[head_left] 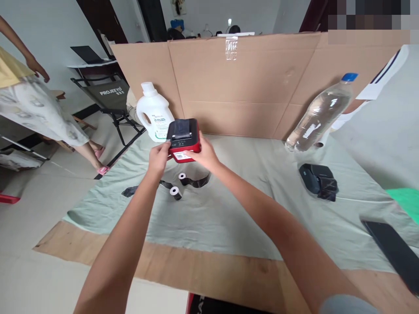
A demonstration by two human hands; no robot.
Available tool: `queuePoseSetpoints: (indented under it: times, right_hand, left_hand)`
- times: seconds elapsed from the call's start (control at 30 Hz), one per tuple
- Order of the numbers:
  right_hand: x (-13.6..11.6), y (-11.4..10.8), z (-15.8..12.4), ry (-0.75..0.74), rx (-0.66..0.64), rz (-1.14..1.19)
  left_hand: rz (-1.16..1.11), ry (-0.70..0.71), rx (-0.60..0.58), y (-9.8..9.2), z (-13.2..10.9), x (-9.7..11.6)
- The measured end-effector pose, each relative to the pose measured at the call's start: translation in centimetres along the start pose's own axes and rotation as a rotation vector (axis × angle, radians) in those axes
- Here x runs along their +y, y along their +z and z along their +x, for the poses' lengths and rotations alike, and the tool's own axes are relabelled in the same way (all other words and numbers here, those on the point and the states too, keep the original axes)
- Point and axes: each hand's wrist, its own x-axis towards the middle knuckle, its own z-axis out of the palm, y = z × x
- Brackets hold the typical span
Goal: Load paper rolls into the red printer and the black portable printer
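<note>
My left hand [159, 158] and my right hand [207, 153] grip a small red-and-black portable printer [183, 143] from its two sides, above the cloth. A dark strip of paper lies over its top slot, and a white label shows on its front. My right fingers reach across that label. Below the printer lie two small rolls of black paper, one roll [176, 193] nearer me and the other roll [182, 176] with its strip unrolled to the right. My left forearm partly hides another dark strip [130, 191].
A white jug [155, 111] stands behind the printer, against a cardboard panel [235, 87]. At right are a tilted water bottle [322, 113], a black device with a dark strip [318, 181] and a phone [394, 250]. A person [36, 96] stands at left near a folding chair [108, 93].
</note>
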Motion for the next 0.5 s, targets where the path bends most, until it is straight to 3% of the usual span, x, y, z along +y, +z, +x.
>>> queuePoseSetpoints:
  times: [0.17, 0.27, 0.37, 0.5]
  right_hand:
    - [-1.6, -10.6, -8.2, -0.09, 0.189, -0.169]
    - [-1.7, -15.5, -14.5, -0.041, 0.259, -0.298]
    - [-0.9, -18.0, -19.6, 0.003, 0.273, -0.356]
    - [0.6, -18.3, -23.6, 0.047, 0.289, -0.364]
  left_hand:
    - [0.215, 0.288, -0.111, 6.7, -10.1, 3.6]
    - [0.291, 0.37, -0.153, 10.3, -15.8, 3.4]
    - [0.32, 0.392, -0.215, 12.6, -19.7, 1.2]
    - [0.326, 0.402, -0.29, 13.7, -22.2, -2.2]
